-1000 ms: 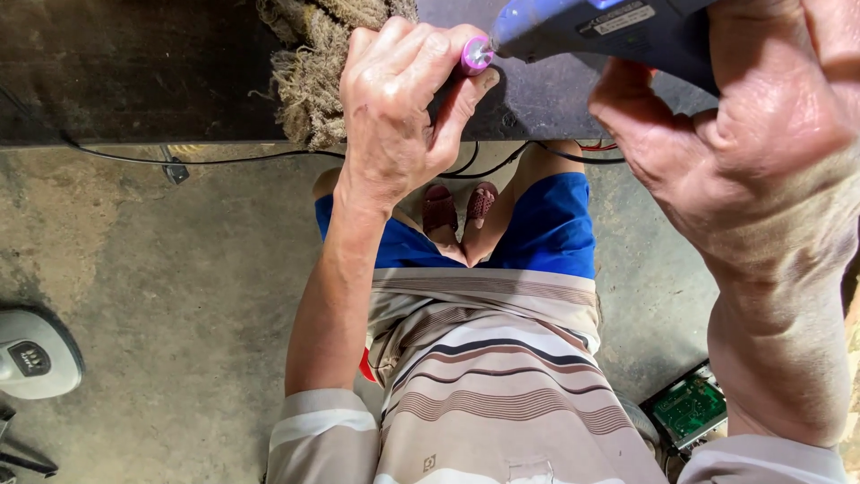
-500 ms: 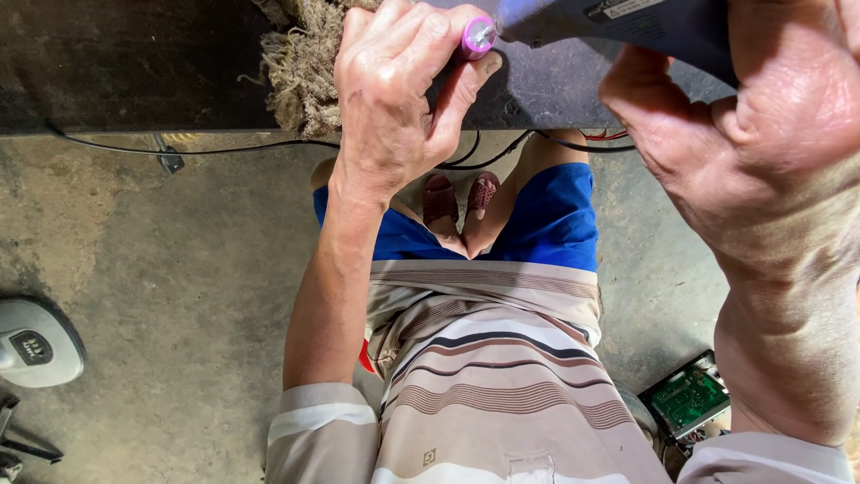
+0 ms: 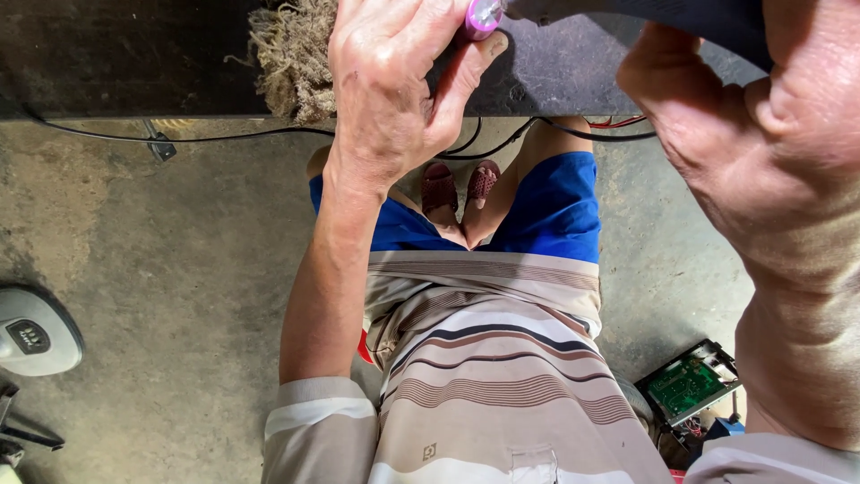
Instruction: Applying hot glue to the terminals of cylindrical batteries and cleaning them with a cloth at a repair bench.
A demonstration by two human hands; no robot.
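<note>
My left hand (image 3: 394, 90) is raised at the top middle. Its fingers and thumb are pinched around a small pink tip (image 3: 484, 16) at the end of a dark hand-held power tool (image 3: 645, 13). My right hand (image 3: 761, 152) fills the upper right and grips the tool's dark body, most of which is cut off by the frame's top edge. Both hands hover in front of a dark workbench (image 3: 107, 63). Whether anything else sits between my left fingers is hidden.
A frayed bundle of coarse rope (image 3: 296, 58) lies on the bench edge. Black cables (image 3: 224, 136) run under it. Below are my striped shirt, blue shorts and maroon sandals (image 3: 461, 184) on concrete floor. A grey round device (image 3: 31, 336) sits left, a green circuit board (image 3: 685, 385) right.
Both hands and the tool have drifted slightly upward in the view. The left fingers stay on the pink tip and the right grip is unchanged.
</note>
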